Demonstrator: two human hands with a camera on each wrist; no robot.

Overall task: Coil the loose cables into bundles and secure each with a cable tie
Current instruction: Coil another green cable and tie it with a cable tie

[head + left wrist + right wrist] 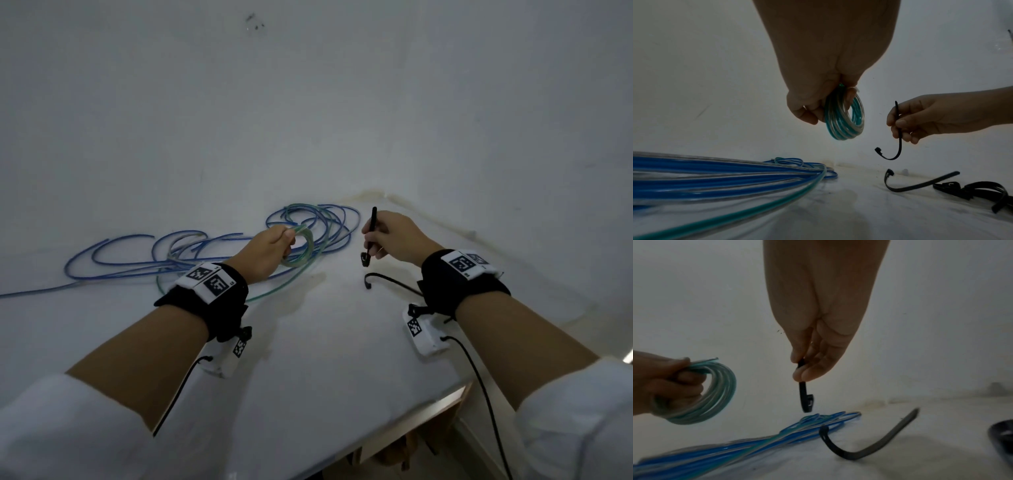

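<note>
My left hand [274,245] [813,104] grips a small coil of green and clear cable [301,248] [844,116] [711,392], held above the white table [308,359]. Its loose tail [274,291] runs down onto the table. To the right, my right hand [390,238] [809,363] pinches a black cable tie [370,236] [898,129] [804,395] upright, head end hanging down. The two hands are apart. Loose blue cables [144,253] [715,175] [735,447] sprawl on the table at the left.
A second black cable tie [387,279] [916,183] [865,444] lies curved on the table below my right hand. More black ties [982,191] lie heaped further right. A white wall [308,102] stands close behind. The table's front edge [411,421] drops off at lower right.
</note>
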